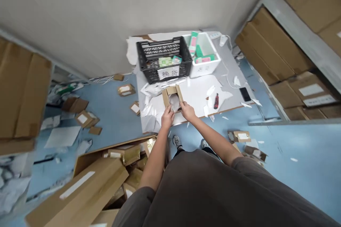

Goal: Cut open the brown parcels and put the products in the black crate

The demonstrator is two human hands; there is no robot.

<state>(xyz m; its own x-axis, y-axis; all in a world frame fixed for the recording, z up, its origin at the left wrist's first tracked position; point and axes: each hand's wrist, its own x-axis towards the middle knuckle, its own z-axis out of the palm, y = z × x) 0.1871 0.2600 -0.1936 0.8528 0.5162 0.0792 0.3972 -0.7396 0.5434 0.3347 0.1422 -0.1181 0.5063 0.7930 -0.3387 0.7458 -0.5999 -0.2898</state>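
Note:
A small cardboard box [165, 98] with its flaps standing up lies near the front edge of the table [197, 88]. Some pale, whitish material shows inside it. My left hand [167, 116] grips the box's near left corner, its fingers curled over the rim. At the near right corner, my right hand [188, 111] is closed on the cardboard. To the right of the box lies a red and black utility knife [216, 101] among torn bits of white paper. Behind the box is crumpled white packing paper [157, 88].
A black crate [149, 74] and a white bin [206, 68] with green-pink packets stand at the table's back. A phone [245, 94] lies right. A large carton [90, 184] full of boxes is at lower left. Shelves with cartons [274, 49] flank the right; small boxes litter the floor.

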